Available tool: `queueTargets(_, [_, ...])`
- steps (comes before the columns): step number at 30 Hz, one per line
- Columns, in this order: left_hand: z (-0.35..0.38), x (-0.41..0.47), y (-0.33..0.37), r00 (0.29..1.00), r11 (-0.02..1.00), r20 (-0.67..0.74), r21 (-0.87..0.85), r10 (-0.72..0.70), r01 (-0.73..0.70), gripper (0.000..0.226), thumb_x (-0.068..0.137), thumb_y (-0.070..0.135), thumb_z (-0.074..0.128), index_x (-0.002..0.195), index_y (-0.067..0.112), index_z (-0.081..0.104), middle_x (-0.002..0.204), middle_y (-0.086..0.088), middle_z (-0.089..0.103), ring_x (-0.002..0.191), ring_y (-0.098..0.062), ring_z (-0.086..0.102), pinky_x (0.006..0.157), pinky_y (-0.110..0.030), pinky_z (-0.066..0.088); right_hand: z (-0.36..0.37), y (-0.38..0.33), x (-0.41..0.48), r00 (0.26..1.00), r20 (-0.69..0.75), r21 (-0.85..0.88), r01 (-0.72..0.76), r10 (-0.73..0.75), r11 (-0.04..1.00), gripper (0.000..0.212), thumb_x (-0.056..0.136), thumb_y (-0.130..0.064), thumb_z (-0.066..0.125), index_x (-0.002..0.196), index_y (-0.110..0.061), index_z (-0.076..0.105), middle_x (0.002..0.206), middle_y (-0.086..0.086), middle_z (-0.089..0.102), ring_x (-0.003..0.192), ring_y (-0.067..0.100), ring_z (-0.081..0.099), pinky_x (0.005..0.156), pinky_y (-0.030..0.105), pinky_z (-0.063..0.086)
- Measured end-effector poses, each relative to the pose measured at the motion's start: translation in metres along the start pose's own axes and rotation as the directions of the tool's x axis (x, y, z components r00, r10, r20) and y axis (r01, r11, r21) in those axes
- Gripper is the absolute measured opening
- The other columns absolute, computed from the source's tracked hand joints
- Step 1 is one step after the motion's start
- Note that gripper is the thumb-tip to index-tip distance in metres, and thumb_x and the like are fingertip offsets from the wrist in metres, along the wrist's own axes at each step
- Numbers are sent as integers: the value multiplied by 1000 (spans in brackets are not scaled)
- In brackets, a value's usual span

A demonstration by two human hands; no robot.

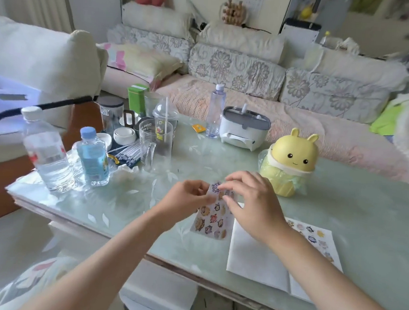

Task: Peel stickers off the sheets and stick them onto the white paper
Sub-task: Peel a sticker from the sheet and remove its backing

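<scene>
The sticker sheet (212,218) is held tilted above the near middle of the worktop (364,214), just left of the paper (259,255). Whether its lower edge touches the worktop cannot be told. The sheet's upper left edge is pinched by the left hand (188,195), fingers (196,185) curled. The top sticker (216,187) is pinched by the bent fingers (235,178) of the right hand (251,201). Whether that sticker is lifted off the sheet cannot be told.

The paper lies flat at the near edge of the worktop, partly covered by the right forearm. Several stickers (311,237) are seen along its far right side.

A yellow bin (292,161) stands beyond the paper. Two bottles (46,148) and a clear cup (154,141) are grouped at the left end. A sofa (236,70) runs behind the worktop.
</scene>
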State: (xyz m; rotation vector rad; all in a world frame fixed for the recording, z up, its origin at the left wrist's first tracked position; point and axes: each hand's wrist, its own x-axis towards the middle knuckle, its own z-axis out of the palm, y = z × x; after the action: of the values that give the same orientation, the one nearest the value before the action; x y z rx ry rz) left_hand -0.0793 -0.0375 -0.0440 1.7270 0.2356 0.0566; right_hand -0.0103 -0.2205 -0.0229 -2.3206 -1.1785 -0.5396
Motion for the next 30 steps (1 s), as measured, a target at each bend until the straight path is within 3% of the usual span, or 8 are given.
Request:
queueTargets(6, [3, -14, 10, 997, 996, 40, -65, 64, -62, 4, 90, 18, 72, 88, 14, 73, 80, 0, 70, 67, -6, 62, 64, -16, 47, -12, -17, -5, 998, 2, 85, -62, 62, 994, 26, 90, -33, 69, 115, -26, 72, 108, -13, 67, 101, 10, 61, 88, 32, 50])
queueTargets(13, [6, -21, 5, 993, 979, 66, -182, 100, -86, 25, 76, 31, 81, 91, 11, 78, 92, -11, 77, 83, -22, 73, 82, -34, 57, -14, -24, -14, 987, 32, 98, -162, 160, 982, 23, 87, -44, 72, 105, -31, 77, 96, -19, 67, 73, -7, 52, 72, 15, 45])
queueTargets(16, [7, -17, 3, 989, 982, 127, -183, 77, -53, 22, 82, 29, 76, 95, 11, 79, 93, -10, 77, 89, -29, 74, 79, -34, 57, -13, -20, -19, 978, 73, 92, -202, 196, 975, 19, 88, -41, 71, 104, -33, 78, 95, -19, 67, 71, -5, 54, 69, 18, 45])
queueTargets(19, [13, -9, 1, 983, 986, 175, -167, 55, -25, 17, 85, 26, 75, 95, 13, 79, 91, -8, 78, 84, -21, 75, 72, -25, 57, -10, -9, -22, 981, 69, -8, -178, 179, 984, 19, 90, -41, 66, 101, -33, 78, 93, -17, 68, 71, -2, 54, 67, 20, 45])
queueTargets(22, [23, 6, -4, 982, 995, 189, -96, 31, -13, 10, 85, 22, 78, 92, 16, 79, 89, -5, 78, 84, -20, 75, 76, -28, 58, -2, 8, -24, 991, 46, -95, -123, 128, 988, 24, 89, -42, 57, 97, -31, 78, 87, -16, 66, 71, 7, 59, 65, 24, 44])
queueTargets(27, [38, 37, -12, 990, 1000, 143, 20, 15, -18, 5, 88, 19, 75, 85, 23, 77, 84, 1, 78, 77, -14, 73, 67, -26, 56, 15, 44, -21, 996, -15, -129, -86, 85, 988, 21, 90, -35, 58, 95, -28, 77, 79, -13, 60, 66, 10, 55, 60, 27, 45])
queueTargets(29, [43, 48, -16, 991, 997, 136, 66, 18, -27, 4, 88, 23, 73, 87, 25, 76, 85, 0, 77, 80, -16, 73, 73, -34, 60, 20, 54, -18, 999, -27, -184, -23, 19, 983, 23, 90, -35, 56, 95, -26, 76, 81, -12, 60, 67, 11, 56, 59, 32, 50])
queueTargets(30, [45, 53, -17, 990, 996, 140, 87, 21, -33, 4, 88, 25, 72, 88, 26, 75, 87, -3, 77, 81, -17, 72, 79, -40, 58, 22, 57, -17, 998, 6, -157, -61, 62, 986, 23, 91, -39, 56, 101, -28, 75, 87, -13, 61, 71, 9, 56, 63, 33, 52])
